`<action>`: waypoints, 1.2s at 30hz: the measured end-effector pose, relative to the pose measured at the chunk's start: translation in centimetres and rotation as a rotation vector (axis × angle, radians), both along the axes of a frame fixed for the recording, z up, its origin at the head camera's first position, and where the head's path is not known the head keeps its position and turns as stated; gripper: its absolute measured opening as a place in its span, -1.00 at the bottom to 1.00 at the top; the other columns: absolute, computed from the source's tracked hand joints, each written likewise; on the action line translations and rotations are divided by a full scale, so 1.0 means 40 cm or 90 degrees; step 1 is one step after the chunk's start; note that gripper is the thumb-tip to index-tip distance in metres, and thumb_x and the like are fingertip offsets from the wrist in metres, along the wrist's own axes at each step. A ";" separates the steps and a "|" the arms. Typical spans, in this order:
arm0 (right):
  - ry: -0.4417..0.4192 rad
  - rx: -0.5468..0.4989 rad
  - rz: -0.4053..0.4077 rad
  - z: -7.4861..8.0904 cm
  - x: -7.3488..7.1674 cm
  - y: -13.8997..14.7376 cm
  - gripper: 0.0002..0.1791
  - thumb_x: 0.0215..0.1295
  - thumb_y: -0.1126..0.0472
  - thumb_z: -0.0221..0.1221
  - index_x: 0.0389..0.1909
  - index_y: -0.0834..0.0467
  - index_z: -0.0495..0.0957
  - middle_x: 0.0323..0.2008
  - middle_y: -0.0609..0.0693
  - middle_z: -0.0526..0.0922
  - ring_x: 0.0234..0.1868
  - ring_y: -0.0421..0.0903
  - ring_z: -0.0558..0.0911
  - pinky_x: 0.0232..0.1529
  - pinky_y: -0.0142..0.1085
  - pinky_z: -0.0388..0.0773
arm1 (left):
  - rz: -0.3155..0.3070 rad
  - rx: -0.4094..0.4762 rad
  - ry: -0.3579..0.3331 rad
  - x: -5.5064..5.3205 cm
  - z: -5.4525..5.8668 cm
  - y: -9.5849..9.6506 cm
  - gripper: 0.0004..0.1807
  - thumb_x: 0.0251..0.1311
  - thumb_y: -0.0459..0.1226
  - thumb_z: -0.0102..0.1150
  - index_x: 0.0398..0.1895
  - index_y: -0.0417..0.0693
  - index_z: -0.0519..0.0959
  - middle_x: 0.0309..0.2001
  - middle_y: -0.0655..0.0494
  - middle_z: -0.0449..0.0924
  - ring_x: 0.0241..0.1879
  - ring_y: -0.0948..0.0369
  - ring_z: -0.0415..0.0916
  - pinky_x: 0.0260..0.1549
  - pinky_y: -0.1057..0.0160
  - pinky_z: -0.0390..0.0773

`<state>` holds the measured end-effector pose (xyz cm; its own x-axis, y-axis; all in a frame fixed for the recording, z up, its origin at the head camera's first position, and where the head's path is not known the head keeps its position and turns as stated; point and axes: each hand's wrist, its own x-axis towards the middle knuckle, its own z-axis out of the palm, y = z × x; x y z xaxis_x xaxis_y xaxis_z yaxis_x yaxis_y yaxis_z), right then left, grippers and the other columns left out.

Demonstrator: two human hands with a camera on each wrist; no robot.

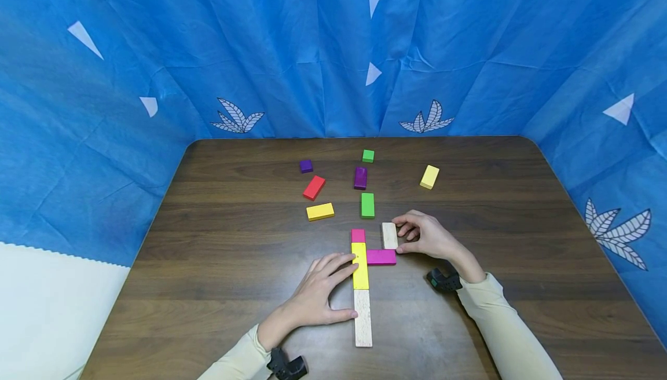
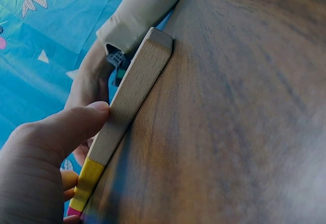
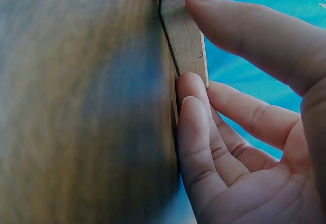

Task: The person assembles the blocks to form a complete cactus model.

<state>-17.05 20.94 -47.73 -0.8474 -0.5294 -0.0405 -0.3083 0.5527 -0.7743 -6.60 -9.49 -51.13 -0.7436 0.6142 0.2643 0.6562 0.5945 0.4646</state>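
L hand (image 1: 311, 300) fingers spread against yellow rect. block (image 1: 361, 277) & long bare-wood rect. block (image 1: 363, 329), R hand (image 1: 431, 237) fingers pinching short bare-wood rect. block (image 1: 388, 235).

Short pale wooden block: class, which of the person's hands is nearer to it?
Right. The right hand touches the short pale block at its right side; the left hand is farther off, to its left and closer to the person, at the long yellow block.

A screened-off workspace was indicated by blue patterned cloth (image 1: 323, 50) hung beyond the fingers (image 1: 342, 274) and a wood-grained table (image 1: 234, 206) beneath.
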 end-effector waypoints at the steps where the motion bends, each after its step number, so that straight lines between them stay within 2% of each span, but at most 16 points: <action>1: -0.001 -0.001 0.000 0.000 0.000 0.000 -0.37 -0.02 0.26 0.48 0.12 0.30 0.53 -0.20 0.08 0.59 -0.24 -0.12 0.60 -0.22 -0.37 0.62 | 0.000 0.000 -0.001 0.000 0.000 0.000 -0.10 -0.07 0.23 0.34 0.36 0.07 0.41 0.42 0.18 0.28 0.38 0.15 0.20 0.30 0.01 0.26; 13: -0.001 -0.022 0.011 0.001 -0.001 0.001 -0.32 0.00 0.25 0.46 0.18 0.33 0.47 -0.13 0.14 0.58 -0.23 -0.10 0.60 -0.24 -0.36 0.62 | 0.000 -0.004 0.005 0.000 0.001 -0.001 -0.09 -0.08 0.24 0.34 0.37 0.08 0.40 0.43 0.18 0.28 0.38 0.15 0.21 0.30 0.01 0.27; 18: 0.022 -0.025 -0.006 0.009 -0.009 0.011 -0.30 -0.01 0.21 0.47 0.19 0.31 0.47 -0.09 0.13 0.58 -0.22 -0.12 0.62 -0.24 -0.37 0.63 | -0.002 -0.004 0.011 0.000 0.000 -0.002 -0.10 -0.08 0.23 0.34 0.37 0.08 0.40 0.43 0.18 0.28 0.38 0.15 0.21 0.29 0.01 0.28; 22: 0.076 -0.007 -0.060 0.029 -0.031 0.029 -0.29 -0.01 0.21 0.48 0.20 0.30 0.48 -0.12 0.13 0.61 -0.23 -0.08 0.63 -0.25 -0.36 0.63 | -0.001 -0.004 0.007 0.000 0.000 -0.003 -0.10 -0.07 0.23 0.34 0.37 0.08 0.40 0.43 0.19 0.27 0.39 0.15 0.20 0.30 0.00 0.27; 27: 0.129 0.018 -0.168 0.068 -0.084 0.064 -0.29 0.01 0.25 0.46 0.22 0.29 0.46 -0.12 0.18 0.59 -0.23 0.03 0.61 -0.31 -0.45 0.53 | 0.002 -0.006 0.003 -0.001 0.003 -0.003 -0.10 -0.06 0.24 0.33 0.37 0.07 0.40 0.43 0.20 0.27 0.39 0.16 0.19 0.31 0.00 0.25; 33: 0.115 0.020 -0.268 0.088 -0.165 0.118 -0.17 0.06 0.25 0.44 0.36 0.26 0.30 0.18 0.30 0.38 0.01 0.19 0.55 -0.28 -0.69 0.38 | -0.003 -0.004 0.015 -0.002 0.001 -0.002 -0.10 -0.07 0.23 0.33 0.36 0.05 0.41 0.43 0.17 0.28 0.38 0.15 0.20 0.31 0.00 0.26; 36: 0.089 0.030 -0.287 0.080 -0.198 0.138 -0.09 0.07 0.26 0.42 0.43 0.25 0.19 0.27 0.32 0.29 0.10 0.23 0.51 -0.19 -0.52 0.53 | -0.004 -0.002 0.020 -0.001 -0.001 -0.002 -0.10 -0.07 0.23 0.34 0.36 0.05 0.42 0.42 0.16 0.29 0.38 0.14 0.22 0.30 0.00 0.27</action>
